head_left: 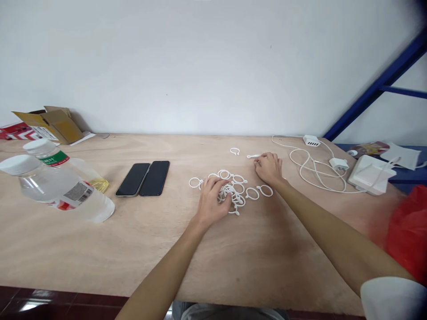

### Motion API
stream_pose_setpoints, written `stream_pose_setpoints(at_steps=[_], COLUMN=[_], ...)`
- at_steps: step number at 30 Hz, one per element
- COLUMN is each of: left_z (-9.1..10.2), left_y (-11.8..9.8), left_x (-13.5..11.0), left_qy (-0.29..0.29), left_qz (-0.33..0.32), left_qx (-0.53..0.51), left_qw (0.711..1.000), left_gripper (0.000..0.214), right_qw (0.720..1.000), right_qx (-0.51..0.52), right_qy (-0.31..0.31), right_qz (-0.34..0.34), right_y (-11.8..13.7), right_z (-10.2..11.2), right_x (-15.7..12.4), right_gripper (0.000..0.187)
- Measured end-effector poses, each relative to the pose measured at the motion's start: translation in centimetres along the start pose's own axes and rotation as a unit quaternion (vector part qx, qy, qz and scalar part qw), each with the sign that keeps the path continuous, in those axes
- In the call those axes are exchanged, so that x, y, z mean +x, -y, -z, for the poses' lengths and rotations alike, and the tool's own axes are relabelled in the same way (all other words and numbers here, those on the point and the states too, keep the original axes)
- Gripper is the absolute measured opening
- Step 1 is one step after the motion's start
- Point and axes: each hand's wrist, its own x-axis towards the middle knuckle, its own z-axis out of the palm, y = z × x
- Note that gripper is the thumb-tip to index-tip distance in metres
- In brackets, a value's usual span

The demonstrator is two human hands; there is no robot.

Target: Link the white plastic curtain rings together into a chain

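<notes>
White plastic rings with small tabs lie in a loose pile (238, 189) in the middle of the wooden table. My left hand (213, 200) rests at the pile's left side, its fingers curved and apart over the rings; part of the pile is hidden beneath it. Farther back and to the right, my right hand (269, 168) has its fingers bent together at one white ring (253, 156), which shows almost edge-on beyond the fingertips. Another single ring (235, 151) lies behind the pile, to the left of my right hand.
Two phones (144, 179) lie side by side left of the pile. Farther left stand clear bottles (80, 200) and an opened cardboard box (63, 124). To the right are a white cable with chargers (338, 164), a white box (368, 173) and a red bag (408, 231).
</notes>
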Motion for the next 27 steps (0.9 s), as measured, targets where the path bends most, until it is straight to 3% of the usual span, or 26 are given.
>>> stream_pose_setpoints(at_steps=[5,10,14,18,20,23,27], left_z=[-0.1,-0.2,-0.2,-0.1,0.0,0.1,0.3], left_y=[0.1,0.2,0.2,0.1,0.1,0.1,-0.1], left_x=[0.0,0.0,0.0,0.1,0.1,0.2,0.3], left_qy=[-0.007,-0.001,-0.011,-0.014,-0.024,-0.057,-0.035], left_qz=[-0.015,-0.011,-0.018,-0.008,0.019,0.067,0.078], left_qx=[-0.006,0.0,0.0,0.003,-0.005,-0.022,-0.038], left_qw=[1.0,1.0,1.0,1.0,1.0,0.996,0.996], left_gripper=[0.03,0.032,0.031,0.028,0.028,0.034,0.025], right_qw=[0.999,1.0,0.999,0.994,0.972,0.905,0.857], right_qx=[0.021,0.018,0.006,0.093,0.22,0.421,0.503], right_qy=[-0.039,0.018,0.05,-0.013,-0.033,0.026,0.082], right_qz=[0.016,-0.004,0.016,0.06,0.07,0.057,0.075], right_y=[0.0,0.2,1.1,3.1,4.6,7.2,9.9], right_z=[0.2,-0.2,-0.8,0.0,1.0,2.9,5.1], right_x=[0.1,1.1,1.7,0.4,-1.6,-5.7,-10.3], right_gripper=[0.028,0.04,0.03,0.023,0.023,0.023,0.02])
